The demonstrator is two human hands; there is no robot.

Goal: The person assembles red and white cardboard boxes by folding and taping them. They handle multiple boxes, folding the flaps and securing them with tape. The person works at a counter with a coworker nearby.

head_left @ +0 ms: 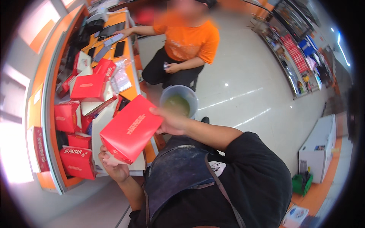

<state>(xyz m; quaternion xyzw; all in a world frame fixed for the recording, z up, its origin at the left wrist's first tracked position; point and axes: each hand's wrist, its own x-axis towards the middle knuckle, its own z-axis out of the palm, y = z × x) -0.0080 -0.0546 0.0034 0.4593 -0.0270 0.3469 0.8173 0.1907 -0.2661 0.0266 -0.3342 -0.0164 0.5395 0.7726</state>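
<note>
A red cardboard food box (pixel 131 131) with pale print is held in front of me, tilted, above the counter. My right hand (pixel 173 121) grips its right edge, thumb on top and fingers below. My left hand (pixel 113 163) has its fingers closed against the lower left corner, partly hidden by the box. Under and behind it lie white cardboard pieces (pixel 99 125). Several similar red boxes are heaped to the left, among them one on top of the pile (pixel 88 86) and one at the near end (pixel 78 162).
An orange counter (pixel 131 72) holds phones (pixel 119 48) and clear plastic bags (pixel 121 78). A co-worker in an orange shirt (pixel 190 41) sits beyond, one hand on the counter. A bucket of greenish liquid (pixel 178 102) stands on the floor. At right are a shelf (pixel 291 57) and a white chest (pixel 319 144).
</note>
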